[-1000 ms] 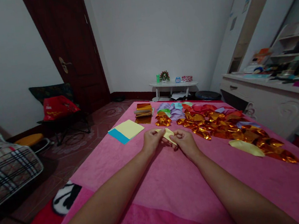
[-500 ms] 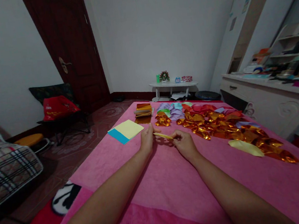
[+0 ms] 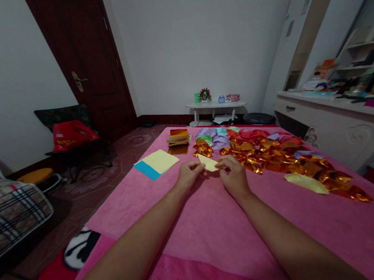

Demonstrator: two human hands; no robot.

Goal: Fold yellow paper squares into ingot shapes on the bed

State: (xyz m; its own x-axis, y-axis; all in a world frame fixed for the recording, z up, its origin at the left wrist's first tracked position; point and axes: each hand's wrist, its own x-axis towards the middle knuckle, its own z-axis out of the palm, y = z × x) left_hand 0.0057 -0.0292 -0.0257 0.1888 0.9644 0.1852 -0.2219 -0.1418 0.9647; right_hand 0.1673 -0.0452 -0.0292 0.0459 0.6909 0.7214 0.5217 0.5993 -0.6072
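Note:
A small folded piece of yellow paper (image 3: 208, 162) is pinched between both hands above the pink blanket (image 3: 219, 227). My left hand (image 3: 189, 175) grips its left end with closed fingers. My right hand (image 3: 233, 175) pinches its right end. Just beyond the hands lie gold foil folded pieces (image 3: 203, 149), and a long row of gold and red folded pieces (image 3: 278, 155) runs off to the right.
A stack of yellow and blue paper sheets (image 3: 157, 162) lies left of the hands, with a pile of foil sheets (image 3: 178, 137) behind it. A loose yellow folded piece (image 3: 305, 183) lies at right. A white dresser (image 3: 336, 125), small white table (image 3: 216, 107), chair (image 3: 73, 141) and door (image 3: 87, 61) surround the bed.
The yellow paper went from edge-on half a second ago to showing its flat face, and both hands have closed in on it again. The view has shifted slightly.

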